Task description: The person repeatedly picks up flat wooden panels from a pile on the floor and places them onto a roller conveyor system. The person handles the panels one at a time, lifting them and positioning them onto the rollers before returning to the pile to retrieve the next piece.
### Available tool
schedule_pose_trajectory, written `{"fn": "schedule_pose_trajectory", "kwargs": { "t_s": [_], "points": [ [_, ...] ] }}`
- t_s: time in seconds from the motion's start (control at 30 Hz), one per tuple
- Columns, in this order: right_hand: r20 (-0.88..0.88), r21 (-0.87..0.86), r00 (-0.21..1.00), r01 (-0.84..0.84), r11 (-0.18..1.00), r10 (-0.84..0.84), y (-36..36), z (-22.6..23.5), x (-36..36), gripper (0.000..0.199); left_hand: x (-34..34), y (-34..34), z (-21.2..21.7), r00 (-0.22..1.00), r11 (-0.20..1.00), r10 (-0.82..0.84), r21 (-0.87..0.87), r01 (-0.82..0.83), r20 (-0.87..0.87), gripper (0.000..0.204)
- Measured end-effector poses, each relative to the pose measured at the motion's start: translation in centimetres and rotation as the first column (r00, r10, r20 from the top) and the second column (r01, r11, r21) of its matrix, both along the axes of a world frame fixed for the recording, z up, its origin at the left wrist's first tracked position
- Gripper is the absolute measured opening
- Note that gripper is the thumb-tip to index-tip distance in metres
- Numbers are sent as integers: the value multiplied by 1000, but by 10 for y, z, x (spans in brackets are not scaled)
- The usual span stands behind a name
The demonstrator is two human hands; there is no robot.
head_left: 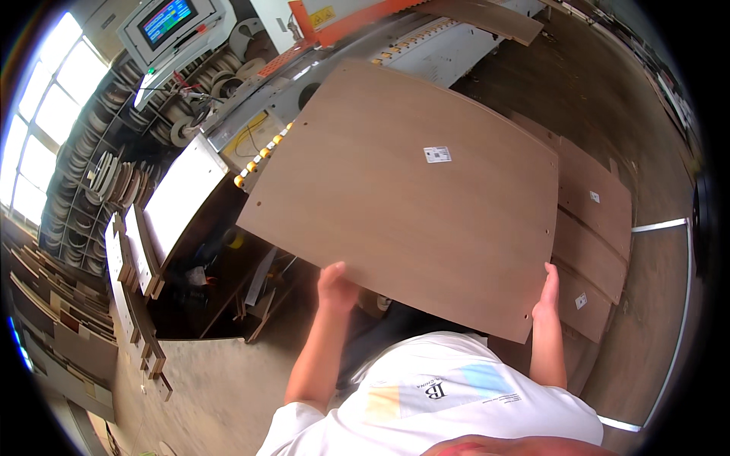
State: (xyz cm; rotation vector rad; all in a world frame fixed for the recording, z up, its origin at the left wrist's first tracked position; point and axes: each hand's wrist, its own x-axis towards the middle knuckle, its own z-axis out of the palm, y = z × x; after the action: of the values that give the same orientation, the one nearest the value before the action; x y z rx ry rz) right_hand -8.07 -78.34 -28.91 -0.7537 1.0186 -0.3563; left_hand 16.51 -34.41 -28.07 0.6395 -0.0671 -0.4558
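Note:
A large flat brown wooden panel (395, 197) spans the middle of the head view, with a small white label (437, 155) on its face and round holes near its edges. My left hand (337, 287) grips the panel's near edge, its thumb up at the rim and its fingers hidden underneath. At the panel's right edge, my right hand (547, 292) holds on with the thumb side showing; its other fingers are out of sight. Beyond that edge lie more brown panels (597, 235), some with white labels.
An orange and white machine (334, 23) with a row of yellow rollers (262, 154) stands ahead. A control screen (167, 21) is at the upper left. Stacked boards (141, 251) stand at the left, before a rack of edging rolls (76, 182). White lines (688, 304) mark the floor at right.

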Motion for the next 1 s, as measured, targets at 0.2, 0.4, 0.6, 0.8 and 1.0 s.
{"fn": "schedule_pose_trajectory", "kwargs": {
  "t_s": [0.2,0.4,0.6,0.8,1.0],
  "points": [
    [124,-9,987,-105,994,106,54,49,54,56,26,42,15,988,981,156,-112,-156,-11,47],
    [175,-189,934,-279,941,312,111,73,75,40,34,54,37,947,963,268,-28,-267,175,55],
    [191,-363,727,-572,736,659,151,88,90,28,-51,41,48,921,872,319,310,-378,225,72],
    [200,-418,398,-792,445,895,191,103,120,37,-107,51,62,791,723,442,353,-594,424,95],
    [179,-429,302,-833,350,936,222,97,147,42,-107,67,76,783,698,496,364,-617,376,87]
  ]
}}
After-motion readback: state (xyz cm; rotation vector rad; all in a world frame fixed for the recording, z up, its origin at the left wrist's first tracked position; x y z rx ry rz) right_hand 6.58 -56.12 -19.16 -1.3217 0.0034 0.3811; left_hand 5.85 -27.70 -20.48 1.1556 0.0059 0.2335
